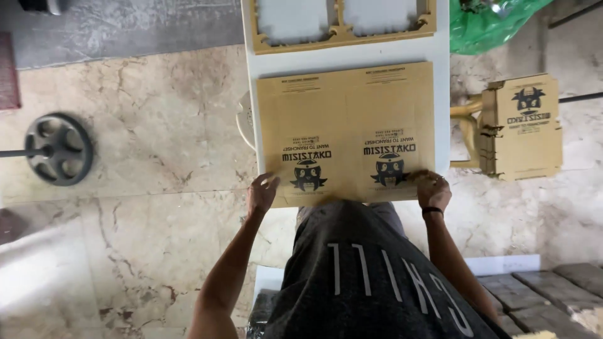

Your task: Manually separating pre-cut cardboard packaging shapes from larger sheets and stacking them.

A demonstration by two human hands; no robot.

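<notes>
Head view: left hand (261,191) and right hand (432,188) — fingers curled, gripping the near edge of a flattened printed cardboard box (347,132) — lying on a white table (347,55).

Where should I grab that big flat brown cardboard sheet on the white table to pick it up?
Probably by the near edge of the cardboard sheet, one hand at each corner, where the left hand and right hand already are. It lies flat and wide, and that edge overhangs the white table.
</notes>
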